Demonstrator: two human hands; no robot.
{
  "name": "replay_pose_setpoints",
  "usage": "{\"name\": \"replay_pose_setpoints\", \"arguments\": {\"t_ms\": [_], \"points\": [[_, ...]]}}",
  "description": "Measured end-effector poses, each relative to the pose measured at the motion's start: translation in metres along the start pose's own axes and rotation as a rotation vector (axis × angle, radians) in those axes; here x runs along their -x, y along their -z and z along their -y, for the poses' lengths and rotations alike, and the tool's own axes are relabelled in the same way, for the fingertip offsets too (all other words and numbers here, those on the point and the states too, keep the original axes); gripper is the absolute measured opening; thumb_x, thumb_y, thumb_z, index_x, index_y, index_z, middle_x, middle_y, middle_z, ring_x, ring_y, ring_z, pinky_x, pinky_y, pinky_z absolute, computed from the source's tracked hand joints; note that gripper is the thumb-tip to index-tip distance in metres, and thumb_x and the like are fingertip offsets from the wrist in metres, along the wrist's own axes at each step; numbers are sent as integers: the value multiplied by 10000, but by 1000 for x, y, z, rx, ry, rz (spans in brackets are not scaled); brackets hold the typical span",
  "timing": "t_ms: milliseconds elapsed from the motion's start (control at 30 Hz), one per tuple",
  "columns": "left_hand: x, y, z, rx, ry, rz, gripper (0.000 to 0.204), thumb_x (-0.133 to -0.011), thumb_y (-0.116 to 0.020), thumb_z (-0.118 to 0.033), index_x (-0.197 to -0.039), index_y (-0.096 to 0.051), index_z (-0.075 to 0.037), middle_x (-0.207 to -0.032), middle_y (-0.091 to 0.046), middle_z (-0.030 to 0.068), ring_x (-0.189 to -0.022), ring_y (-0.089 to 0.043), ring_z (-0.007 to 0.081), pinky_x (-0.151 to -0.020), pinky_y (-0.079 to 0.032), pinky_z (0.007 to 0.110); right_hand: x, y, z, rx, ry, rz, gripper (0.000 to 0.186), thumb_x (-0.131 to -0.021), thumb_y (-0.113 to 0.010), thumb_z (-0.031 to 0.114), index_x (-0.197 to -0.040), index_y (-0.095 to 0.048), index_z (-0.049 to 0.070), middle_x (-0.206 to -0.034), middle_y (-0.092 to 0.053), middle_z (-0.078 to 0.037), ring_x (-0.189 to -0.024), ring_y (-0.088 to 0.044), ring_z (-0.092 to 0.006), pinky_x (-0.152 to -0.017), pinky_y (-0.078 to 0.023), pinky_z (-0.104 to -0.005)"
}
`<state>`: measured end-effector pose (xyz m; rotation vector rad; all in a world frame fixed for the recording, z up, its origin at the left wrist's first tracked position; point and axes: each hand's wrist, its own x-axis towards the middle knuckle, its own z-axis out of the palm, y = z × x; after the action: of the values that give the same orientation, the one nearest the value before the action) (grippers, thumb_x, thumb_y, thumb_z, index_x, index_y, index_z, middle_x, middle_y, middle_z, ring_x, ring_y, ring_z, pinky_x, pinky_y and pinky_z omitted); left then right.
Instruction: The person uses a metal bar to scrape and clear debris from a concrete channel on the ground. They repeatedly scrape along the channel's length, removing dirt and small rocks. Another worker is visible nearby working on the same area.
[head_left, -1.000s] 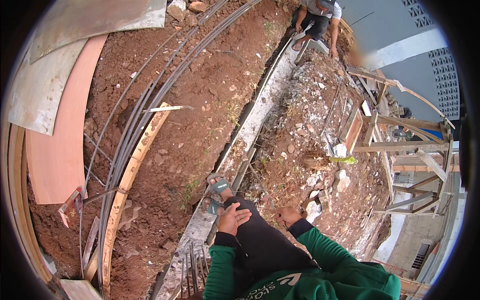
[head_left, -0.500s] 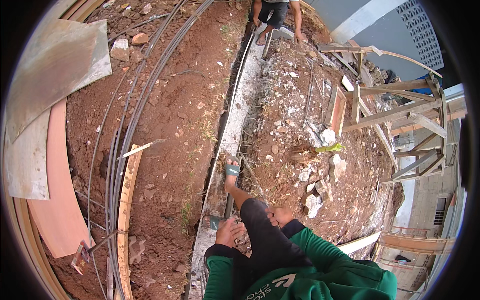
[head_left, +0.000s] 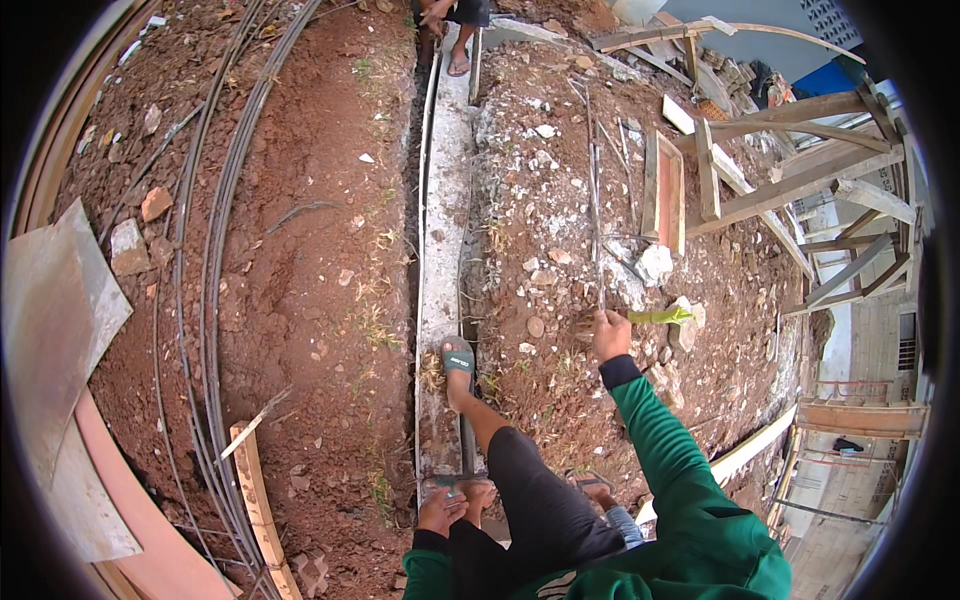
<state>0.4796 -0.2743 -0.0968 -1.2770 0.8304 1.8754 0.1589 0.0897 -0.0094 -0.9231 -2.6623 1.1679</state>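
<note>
My right hand [head_left: 610,335] is closed around a thin metal rod [head_left: 600,275] that points away from me over the rubbly soil, beside a green plant [head_left: 660,316]. My left hand [head_left: 440,512], fingers loosely apart, hangs low over a narrow concrete strip [head_left: 440,260], with nothing visible in it. My sandaled foot [head_left: 458,370] stands on that strip, which runs along a narrow trench [head_left: 412,250].
A co-worker [head_left: 450,25] is at the strip's far end; another person's foot [head_left: 590,488] shows behind my right leg. Bundled rods [head_left: 215,250], a plank [head_left: 255,480] and sheets [head_left: 55,330] lie left. Timber frames [head_left: 780,200] stand right, near broken stones [head_left: 660,390].
My view has swung along the strip. My right hand has moved forward and up with the rod, which now points straight ahead. My foot has stepped forward on the strip.
</note>
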Motion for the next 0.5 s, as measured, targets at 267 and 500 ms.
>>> {"name": "replay_pose_setpoints", "arguments": {"t_ms": [267, 500], "points": [[-41, -51, -59, -172, 171, -111, 543, -962, -464, -361, -1340, -368, 17, -1091, -594, 228, -983, -611, 317, -874, -492, 416, -276, 4, -69, 407, 119, -194, 334, -839, -615, 246, -954, -681, -60, -867, -662, -264, -875, -647, -390, -796, -494, -416], [-94, -66, -94, -228, 217, -233, 555, -945, -483, -400, -1312, -404, 9, -1004, -625, 198, -859, -650, 274, -745, -524, 374, -425, -60, -88, 255, -196, 12, 341, -832, -591, 289, -963, -658, -19, -809, -662, -242, -806, -658, -391, -790, -519, -460]]}}
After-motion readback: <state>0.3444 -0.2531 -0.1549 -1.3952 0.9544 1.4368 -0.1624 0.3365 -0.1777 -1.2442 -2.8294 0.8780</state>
